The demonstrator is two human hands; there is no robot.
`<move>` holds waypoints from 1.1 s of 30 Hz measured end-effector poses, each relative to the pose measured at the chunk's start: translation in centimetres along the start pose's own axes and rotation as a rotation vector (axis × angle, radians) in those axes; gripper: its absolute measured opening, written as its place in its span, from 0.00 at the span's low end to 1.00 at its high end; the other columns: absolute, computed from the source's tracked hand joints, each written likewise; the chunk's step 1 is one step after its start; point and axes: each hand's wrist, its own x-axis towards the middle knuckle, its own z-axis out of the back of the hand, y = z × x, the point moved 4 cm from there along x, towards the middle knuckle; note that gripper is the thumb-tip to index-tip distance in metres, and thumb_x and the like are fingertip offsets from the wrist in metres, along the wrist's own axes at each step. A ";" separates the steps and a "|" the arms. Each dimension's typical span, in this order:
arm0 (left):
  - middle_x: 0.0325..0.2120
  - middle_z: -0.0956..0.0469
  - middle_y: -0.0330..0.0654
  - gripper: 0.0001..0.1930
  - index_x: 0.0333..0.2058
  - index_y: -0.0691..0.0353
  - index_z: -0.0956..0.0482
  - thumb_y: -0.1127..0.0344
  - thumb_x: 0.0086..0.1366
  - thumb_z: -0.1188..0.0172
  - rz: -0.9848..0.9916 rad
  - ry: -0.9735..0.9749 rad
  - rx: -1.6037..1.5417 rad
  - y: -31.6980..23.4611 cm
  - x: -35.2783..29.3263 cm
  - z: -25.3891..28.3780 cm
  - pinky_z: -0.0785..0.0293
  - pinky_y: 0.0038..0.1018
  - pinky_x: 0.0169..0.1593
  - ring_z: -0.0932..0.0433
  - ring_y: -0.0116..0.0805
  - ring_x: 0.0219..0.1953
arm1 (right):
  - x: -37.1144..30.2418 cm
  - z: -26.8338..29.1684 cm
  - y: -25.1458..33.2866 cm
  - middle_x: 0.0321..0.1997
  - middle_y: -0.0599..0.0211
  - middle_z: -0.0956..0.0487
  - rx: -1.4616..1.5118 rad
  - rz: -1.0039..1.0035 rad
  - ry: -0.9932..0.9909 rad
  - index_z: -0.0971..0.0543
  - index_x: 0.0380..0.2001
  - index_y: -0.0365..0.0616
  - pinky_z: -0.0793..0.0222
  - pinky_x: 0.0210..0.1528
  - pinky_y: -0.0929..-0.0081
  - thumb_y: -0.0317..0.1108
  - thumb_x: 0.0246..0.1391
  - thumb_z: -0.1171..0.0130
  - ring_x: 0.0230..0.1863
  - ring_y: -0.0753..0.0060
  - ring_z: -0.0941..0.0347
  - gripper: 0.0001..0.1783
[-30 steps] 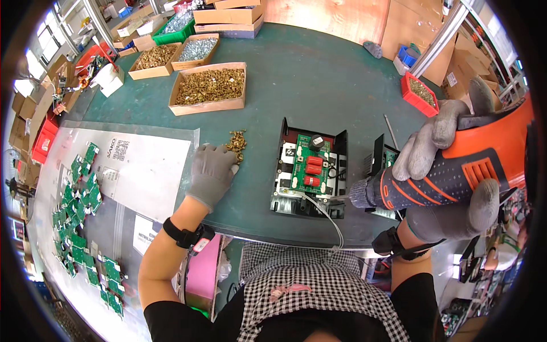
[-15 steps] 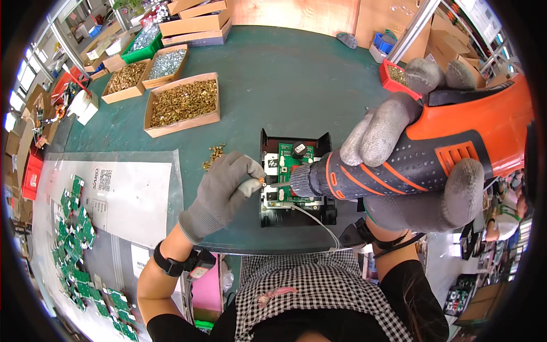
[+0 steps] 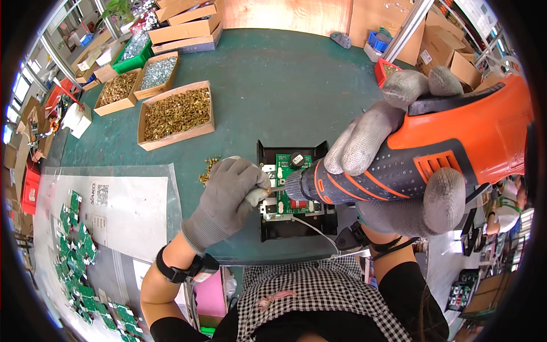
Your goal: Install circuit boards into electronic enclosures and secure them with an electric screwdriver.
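My right hand [image 3: 369,138], in a grey glove, is wrapped round an orange and black power screwdriver [image 3: 456,151]. Its bit [image 3: 277,188] points left, over a green circuit board [image 3: 283,171] in a black metal housing [image 3: 273,232]. Beside the bit's tip, my gloved left hand [image 3: 225,194] pinches a small brass-coloured screw [image 3: 268,191], mostly hidden by thumb and forefinger. A round black part [image 3: 297,159] and a red part stand on the board. A white cable [image 3: 316,225] runs from the housing toward the table's front edge.
Loose brass screws [image 3: 209,166] lie just beyond my left hand. Open boxes of brass screws [image 3: 178,114] and silver hardware [image 3: 158,74] stand at the far left. Several green circuit boards [image 3: 71,251] cover plastic sheeting at left. A red bin [image 3: 383,71] sits far right.
The screwdriver has shifted slightly left, and its bit now meets my left fingertips. My left hand has turned slightly, covering more of the screw. The whole view has tilted a little.
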 end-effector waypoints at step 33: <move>0.42 0.20 0.50 0.25 0.47 0.61 0.24 0.63 0.50 0.30 0.034 0.594 -0.342 7.7 10.3 -6.1 0.26 0.36 0.50 0.22 0.48 0.45 | -2.4 0.4 -8.0 0.48 0.53 0.27 -0.545 -0.345 -0.301 0.38 0.56 0.36 0.24 0.34 0.72 0.16 0.48 0.45 0.30 0.69 0.23 0.29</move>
